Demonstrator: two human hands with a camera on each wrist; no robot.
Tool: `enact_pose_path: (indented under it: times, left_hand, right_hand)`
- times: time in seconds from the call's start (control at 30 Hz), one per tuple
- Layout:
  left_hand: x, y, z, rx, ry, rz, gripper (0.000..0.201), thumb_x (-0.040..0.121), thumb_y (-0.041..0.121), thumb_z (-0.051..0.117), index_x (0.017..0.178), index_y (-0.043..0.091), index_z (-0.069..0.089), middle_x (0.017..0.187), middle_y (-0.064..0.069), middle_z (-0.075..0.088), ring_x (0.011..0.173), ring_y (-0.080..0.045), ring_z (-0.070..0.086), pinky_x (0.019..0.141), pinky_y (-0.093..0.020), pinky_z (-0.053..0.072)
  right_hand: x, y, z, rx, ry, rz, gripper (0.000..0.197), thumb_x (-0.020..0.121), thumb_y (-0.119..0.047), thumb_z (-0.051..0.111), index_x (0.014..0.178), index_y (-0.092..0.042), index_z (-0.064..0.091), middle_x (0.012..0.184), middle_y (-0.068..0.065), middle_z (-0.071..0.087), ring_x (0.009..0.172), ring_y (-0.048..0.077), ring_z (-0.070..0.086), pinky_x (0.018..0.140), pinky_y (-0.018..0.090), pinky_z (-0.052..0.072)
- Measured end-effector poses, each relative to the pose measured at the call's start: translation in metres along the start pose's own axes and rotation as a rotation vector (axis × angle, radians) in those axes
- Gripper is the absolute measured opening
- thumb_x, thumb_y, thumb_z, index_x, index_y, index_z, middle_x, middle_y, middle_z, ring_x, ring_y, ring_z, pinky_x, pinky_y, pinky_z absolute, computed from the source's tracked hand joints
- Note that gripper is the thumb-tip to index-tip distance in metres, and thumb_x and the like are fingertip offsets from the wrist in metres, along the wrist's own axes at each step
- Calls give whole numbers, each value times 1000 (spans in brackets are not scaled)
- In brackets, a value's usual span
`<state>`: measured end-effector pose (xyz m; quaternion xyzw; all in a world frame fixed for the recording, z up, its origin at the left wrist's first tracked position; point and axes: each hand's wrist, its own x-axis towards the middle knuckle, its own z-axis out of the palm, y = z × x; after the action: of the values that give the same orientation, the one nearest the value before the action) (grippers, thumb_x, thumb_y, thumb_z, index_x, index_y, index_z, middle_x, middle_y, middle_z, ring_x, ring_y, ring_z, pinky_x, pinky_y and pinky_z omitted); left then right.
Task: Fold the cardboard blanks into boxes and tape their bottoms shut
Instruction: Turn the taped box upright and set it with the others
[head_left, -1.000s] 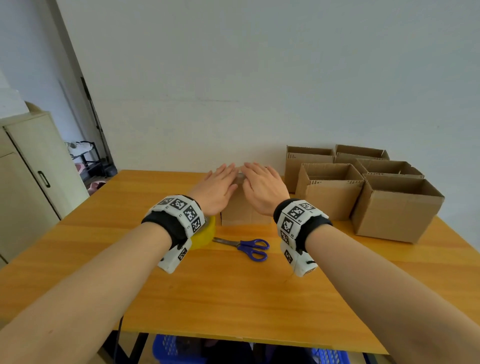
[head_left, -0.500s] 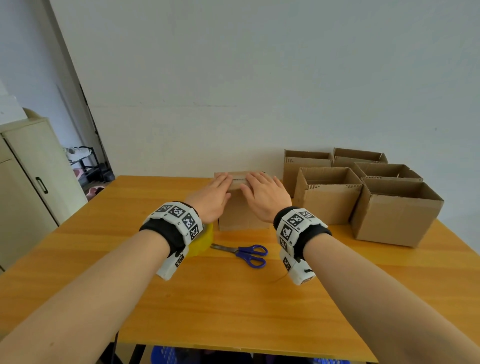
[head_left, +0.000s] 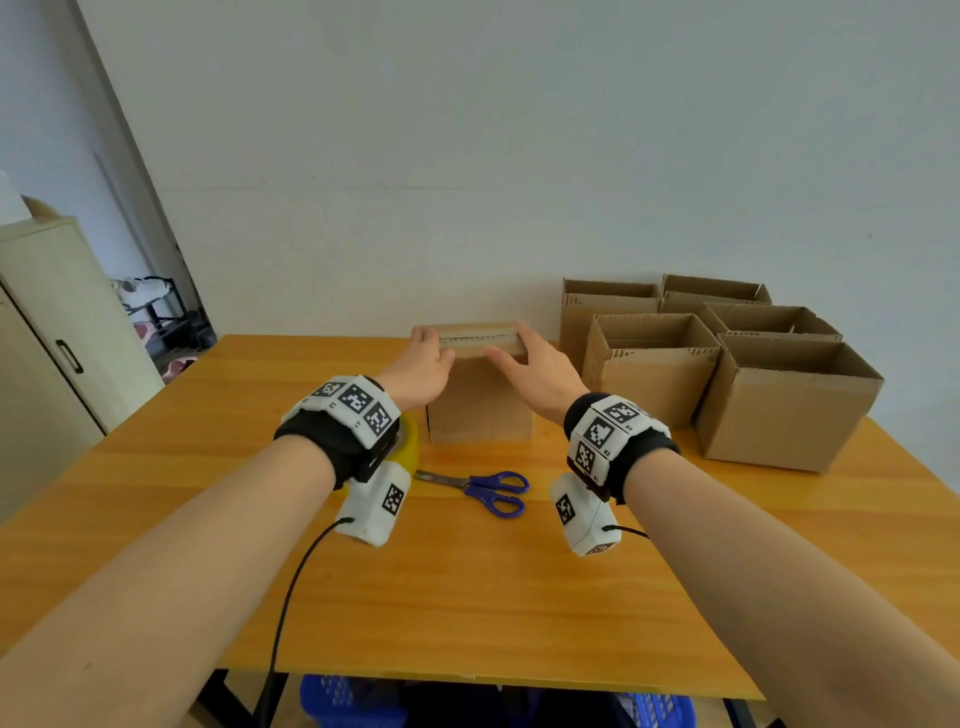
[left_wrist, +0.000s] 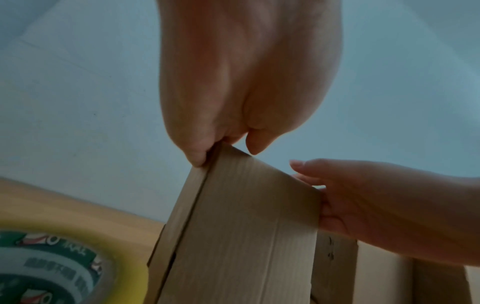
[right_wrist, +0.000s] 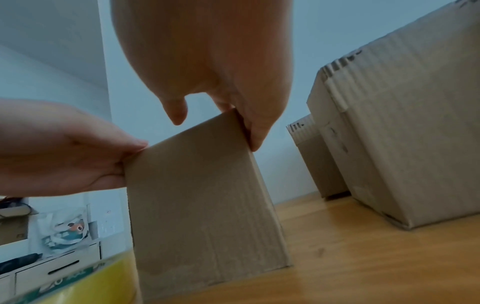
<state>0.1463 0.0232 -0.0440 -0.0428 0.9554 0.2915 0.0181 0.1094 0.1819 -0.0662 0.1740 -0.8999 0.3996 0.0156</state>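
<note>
I hold a small cardboard box (head_left: 480, 397) upright on the wooden table (head_left: 467, 597), my left hand (head_left: 422, 366) gripping its top left corner and my right hand (head_left: 540, 371) its top right corner, fingers curled over the upper edge, thumbs on the near face. Left of the box sits a yellow tape roll (left_wrist: 59, 267) (partly hidden by my wrist). Just in front of the box lie blue scissors (head_left: 488, 491). To its right stand 5 open boxes (head_left: 779, 410).

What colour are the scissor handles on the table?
Blue; the scissors show best in the head view, lying in front of the box.
</note>
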Motion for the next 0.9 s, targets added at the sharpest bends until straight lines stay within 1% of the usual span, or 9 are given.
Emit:
enact_pose_path:
  times: [0.03,0.1,0.3,0.43,0.57,0.67,0.73,0.83,0.9]
  left_hand:
    - [3,0,0,-2,12,-5,55,104,25,23,149,-3,8,157,-17,8,117,-22,49,95,-24,40]
    - [8,0,-2,-17,25,-18,53,104,26,24,146,-5,17,149,-17,26,77,-4,45,66,-15,39]
    - [14,10,-7,-67,42,-109,49,105,24,24,140,-9,26,115,-16,49,76,-16,48,56,-21,35]
    - [15,10,-4,-46,23,-147,61,104,29,20,148,-4,-8,114,-19,54,65,-11,45,50,-22,34]
    - [18,8,-1,-159,43,-225,68,104,34,24,147,4,-18,99,-11,56,69,-13,47,58,-24,43]
    - [18,7,-4,-317,26,-265,70,103,35,30,149,11,-16,142,-14,41,115,-26,48,94,-39,46]
    - [18,1,-8,-363,-26,-261,65,101,36,34,152,15,-2,153,-12,26,132,-30,38,94,-41,45]
    - [20,-9,-11,-488,-47,-242,54,99,35,38,147,15,21,145,-12,39,125,-30,46,87,-40,48]
    - [10,-6,-13,-579,-14,-235,50,100,32,38,142,9,24,133,-14,48,116,-32,52,87,-44,49]
  right_hand:
    - [0,0,-1,24,3,14,63,97,-45,45,148,-13,27,142,9,46,126,26,47,98,30,39]
    - [1,0,-4,45,5,45,62,98,-44,44,147,-12,26,138,10,50,120,26,52,90,28,41]
    - [8,0,-3,69,-13,106,56,97,-48,41,136,-7,41,127,11,57,105,22,57,80,27,44]
    - [9,-2,-5,71,-17,160,61,98,-50,38,136,-3,42,123,13,57,103,24,57,78,28,44]
    - [9,3,-4,117,-33,198,55,100,-47,35,126,-2,50,104,7,58,86,18,55,62,23,40]
    - [6,5,-6,176,-56,253,52,99,-49,34,117,-5,54,82,1,53,81,19,52,57,22,35]
    - [7,4,-7,220,-61,294,58,98,-49,37,121,1,54,84,2,55,88,20,53,70,24,41]
    - [7,4,-8,336,-49,350,56,96,-46,42,123,2,52,111,14,62,104,26,59,97,40,48]
    - [5,4,-11,426,-31,359,40,99,-37,42,109,0,54,109,16,62,102,27,60,100,45,47]
